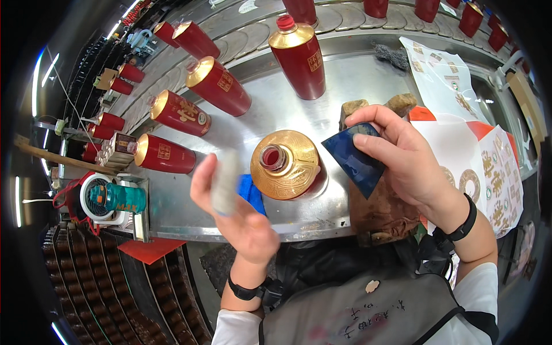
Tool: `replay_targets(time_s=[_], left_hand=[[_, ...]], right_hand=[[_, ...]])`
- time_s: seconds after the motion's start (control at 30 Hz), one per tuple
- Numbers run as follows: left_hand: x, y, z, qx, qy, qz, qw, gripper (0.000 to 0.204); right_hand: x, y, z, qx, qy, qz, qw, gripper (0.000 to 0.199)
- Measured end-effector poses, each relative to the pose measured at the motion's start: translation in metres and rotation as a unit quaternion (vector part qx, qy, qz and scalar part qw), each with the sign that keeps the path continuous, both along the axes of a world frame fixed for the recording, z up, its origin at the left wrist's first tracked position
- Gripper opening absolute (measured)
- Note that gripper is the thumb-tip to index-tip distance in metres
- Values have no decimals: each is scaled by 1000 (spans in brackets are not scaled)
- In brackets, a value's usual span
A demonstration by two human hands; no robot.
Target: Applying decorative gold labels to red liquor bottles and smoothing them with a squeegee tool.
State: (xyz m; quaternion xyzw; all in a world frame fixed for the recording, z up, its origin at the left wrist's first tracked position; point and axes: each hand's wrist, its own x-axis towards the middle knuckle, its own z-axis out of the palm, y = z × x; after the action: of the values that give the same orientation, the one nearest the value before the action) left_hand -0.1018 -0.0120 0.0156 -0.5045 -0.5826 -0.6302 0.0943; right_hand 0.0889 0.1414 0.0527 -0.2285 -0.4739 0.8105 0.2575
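Observation:
My right hand (402, 158) pinches a flat, dark blue scraper-like piece (355, 160) between thumb and fingers, above a worn brown leather-like pad (376, 210). To its left, a red bottle with an embossed gold shoulder (296, 164) stands on the metal table, its uncapped neck toward me. My left hand (238, 213) is raised beside this bottle, blurred by motion, its fingers apart. A whitish-grey cover (225, 183) seems to wrap one finger. Under that hand's far side lies a bright blue cloth (250, 194), partly hidden by the bottle.
Several red bottles with gold shoulders, such as this one (299, 60), stand on the metal table (230, 135). A slatted conveyor (339, 18) carries more behind. Printed decal sheets (445, 75) lie at right, near dark steel wool (392, 56). A teal-and-white fan (112, 197) stands left.

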Motion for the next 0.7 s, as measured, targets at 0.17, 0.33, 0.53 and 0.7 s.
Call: replay_targets(time_s=[0.17, 0.33, 0.53, 0.7], left_hand=[[-12, 11, 7, -89, -226, -206, 948, 78], [-5, 17, 24, -142, -296, -268, 906, 69], [-5, 21, 35, -199, -299, -278, 891, 76], [-18, 26, 27, -199, -281, -326, 881, 82]], right_hand=[[-8, 5, -4, 92, -75, 46, 992, 17], [-18, 8, -10, 184, -77, 10, 980, 19], [-13, 14, -8, 219, -44, -4, 975, 20], [-12, 16, 0, 310, -44, 10, 950, 23]])
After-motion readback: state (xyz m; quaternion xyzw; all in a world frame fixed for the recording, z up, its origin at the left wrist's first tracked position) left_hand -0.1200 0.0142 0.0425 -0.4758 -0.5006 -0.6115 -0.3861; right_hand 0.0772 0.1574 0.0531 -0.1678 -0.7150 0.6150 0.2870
